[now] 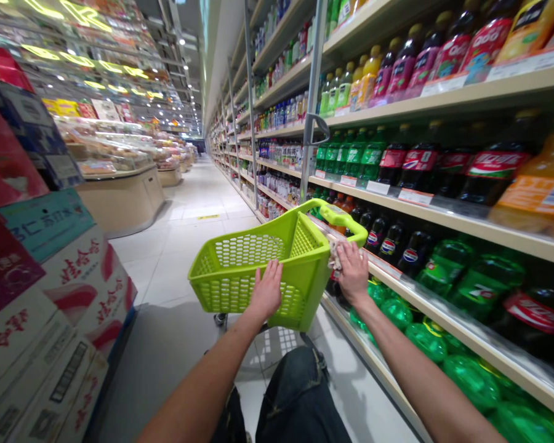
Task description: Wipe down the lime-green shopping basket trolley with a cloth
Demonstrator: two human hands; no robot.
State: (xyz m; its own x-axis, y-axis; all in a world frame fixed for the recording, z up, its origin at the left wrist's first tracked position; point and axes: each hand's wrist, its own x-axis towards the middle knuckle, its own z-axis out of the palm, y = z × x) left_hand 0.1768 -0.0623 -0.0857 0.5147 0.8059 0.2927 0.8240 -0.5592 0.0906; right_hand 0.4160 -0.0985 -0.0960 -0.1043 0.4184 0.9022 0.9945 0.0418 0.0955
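Note:
A lime-green plastic shopping basket on wheels [240, 271] stands in the aisle just in front of me. My left hand [266, 290] lies flat on the basket's near wall, fingers spread over its rim. My right hand [353, 271] rests at the basket's right side, below its green handle [346, 221], with fingers curled over a crumpled light cloth [336, 257]. The basket's inside looks bare from here.
Shelves of soft-drink bottles [425, 166] run along the right, their edge [443, 215] close to my right arm. Stacked cartons [50, 307] stand at the left. A tiled aisle floor [194, 203] stretches ahead past a display counter [120, 197]. My dark trouser leg [300, 400] shows below.

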